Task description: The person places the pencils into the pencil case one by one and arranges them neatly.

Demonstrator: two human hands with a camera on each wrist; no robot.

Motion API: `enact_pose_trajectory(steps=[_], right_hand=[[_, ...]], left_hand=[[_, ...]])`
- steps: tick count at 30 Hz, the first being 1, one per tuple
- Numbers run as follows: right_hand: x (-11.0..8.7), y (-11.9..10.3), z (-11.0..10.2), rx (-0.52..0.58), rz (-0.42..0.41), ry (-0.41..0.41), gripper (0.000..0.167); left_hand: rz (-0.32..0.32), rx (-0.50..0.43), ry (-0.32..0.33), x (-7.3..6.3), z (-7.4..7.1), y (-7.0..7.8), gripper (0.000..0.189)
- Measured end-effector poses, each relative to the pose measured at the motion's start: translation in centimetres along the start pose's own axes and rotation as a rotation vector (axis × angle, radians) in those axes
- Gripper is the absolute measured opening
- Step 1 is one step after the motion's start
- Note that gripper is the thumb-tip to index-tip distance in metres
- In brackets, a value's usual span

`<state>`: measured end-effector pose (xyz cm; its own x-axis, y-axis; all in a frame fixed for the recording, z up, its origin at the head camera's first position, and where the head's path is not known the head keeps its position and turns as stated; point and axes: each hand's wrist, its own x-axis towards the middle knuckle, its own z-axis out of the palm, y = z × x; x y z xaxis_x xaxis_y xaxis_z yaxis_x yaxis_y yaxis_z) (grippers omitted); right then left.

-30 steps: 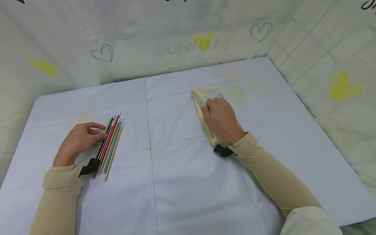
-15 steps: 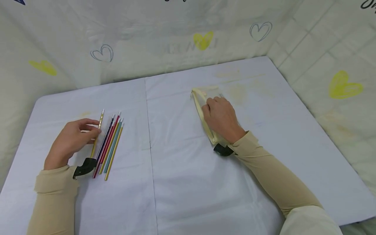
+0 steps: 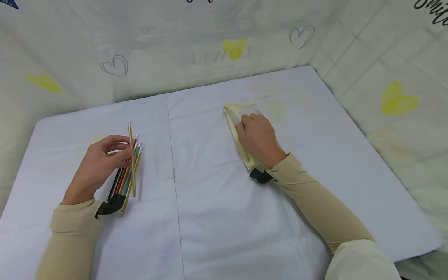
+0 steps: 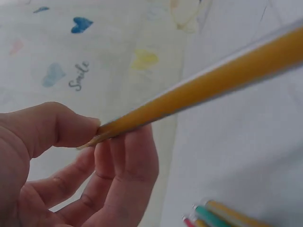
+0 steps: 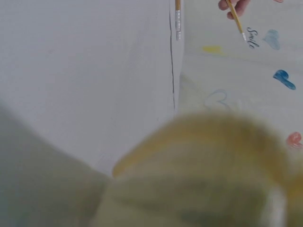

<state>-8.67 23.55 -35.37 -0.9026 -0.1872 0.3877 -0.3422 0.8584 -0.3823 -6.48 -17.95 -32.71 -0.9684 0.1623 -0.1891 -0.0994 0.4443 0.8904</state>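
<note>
Left hand pinches a slim gold-yellow pencil above red, teal, gold and dark pencils, all left of the pale-yellow zip pouch on the white-covered table. Right hand grips the pouch; fingertips hidden.

- On the held pencil: smooth paint, glossy, with a pale streak of light along the edge.
- On the loose pencils: smooth, faintly shiny, metallic-looking at the upper ends.
- On the pouch: thin and see-through in part, matt along the border.
- On the zip ring: metal by the look.
- On the table cover: matt, lightly creased; cloth or paper, hard to tell.
- On the wall sheet: plastic-looking, wrinkled, dull sheen.
- On the sleeves: soft, matt cloth.
</note>
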Motion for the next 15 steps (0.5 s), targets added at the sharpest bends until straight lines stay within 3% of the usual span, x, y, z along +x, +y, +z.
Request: enact_pose_trajectory(steps=[6, 15], right_hand=[[0.0, 0.0, 0.0, 0.003, -0.008, -0.009, 0.044], [-0.1, 0.0, 0.1, -0.004, -0.019, 0.007, 0.045]], left_hand=[[0.008, -0.339, 0.001, 0.7, 2.6, 0.3, 0.027], [-0.024, -0.557, 0.007, 0.9, 4.2, 0.2, 0.028]])
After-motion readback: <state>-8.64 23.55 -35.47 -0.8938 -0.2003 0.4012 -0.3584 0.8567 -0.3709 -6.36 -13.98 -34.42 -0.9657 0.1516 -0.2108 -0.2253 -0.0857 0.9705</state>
